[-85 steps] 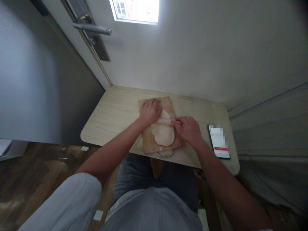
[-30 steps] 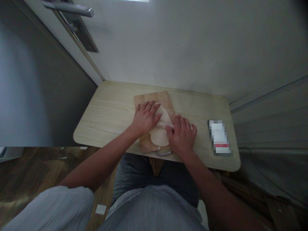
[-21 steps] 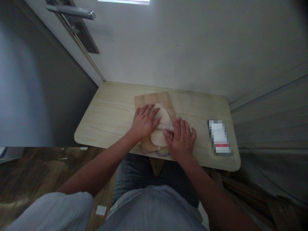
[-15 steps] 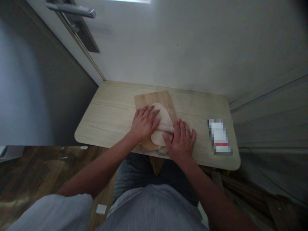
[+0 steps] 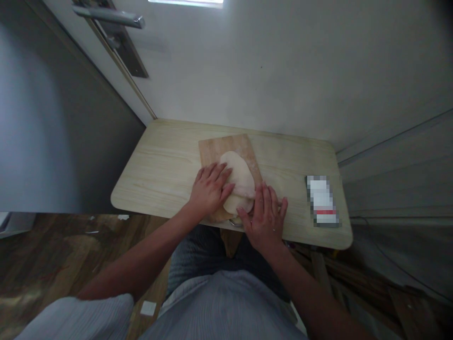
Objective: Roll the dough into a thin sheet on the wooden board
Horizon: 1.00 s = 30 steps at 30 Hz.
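Plainly, in the head view, a flat sheet of pale dough (image 5: 238,170) lies at the middle of the scene on a wooden board (image 5: 216,147), with a light rolling pin (image 5: 245,191) set across its lower part, touching it. At about nine o'clock from the pin is the left hand (image 5: 209,190), palm down over that end, its fingers spread and outstretched rather than wrapped round; the end itself is hidden beneath, so I cannot tell how firmly it is pressed. Toward four o'clock, the right hand (image 5: 265,212) lies over the other end, fingers nearly straight and close together, thumb held well away from them near the dough's lower edge; it wears a ring (image 5: 274,230), and its grip is likewise loose and unclosed. The board rests slightly askew on a pale wood-grain table (image 5: 159,165), its metal handle (image 5: 236,224) at six o'clock, partly covered. A phone (image 5: 322,200) with a pixelated screen lies on the table at three o'clock, well apart from the board. Toward ten o'clock, beyond the table, a lever handle (image 5: 109,16) juts from a white door (image 5: 283,71).
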Available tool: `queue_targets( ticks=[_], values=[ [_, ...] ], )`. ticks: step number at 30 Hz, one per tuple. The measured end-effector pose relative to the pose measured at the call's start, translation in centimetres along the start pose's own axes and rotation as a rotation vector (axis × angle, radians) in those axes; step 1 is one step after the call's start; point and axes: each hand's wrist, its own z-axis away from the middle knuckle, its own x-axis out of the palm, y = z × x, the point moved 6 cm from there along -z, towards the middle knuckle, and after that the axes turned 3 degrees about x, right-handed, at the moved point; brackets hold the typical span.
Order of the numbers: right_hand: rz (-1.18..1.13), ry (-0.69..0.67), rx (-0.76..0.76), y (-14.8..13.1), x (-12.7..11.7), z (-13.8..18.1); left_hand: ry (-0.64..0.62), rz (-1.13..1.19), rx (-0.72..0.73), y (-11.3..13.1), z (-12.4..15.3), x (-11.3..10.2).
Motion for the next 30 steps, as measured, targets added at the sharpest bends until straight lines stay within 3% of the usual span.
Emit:
queue_targets(
  ticks=[30],
  values=[
    [-0.018,-0.017,-0.046,-0.6,-0.2,3.5,0.006,0.038,-0.071,0.6,4.3,0.4]
  ],
)
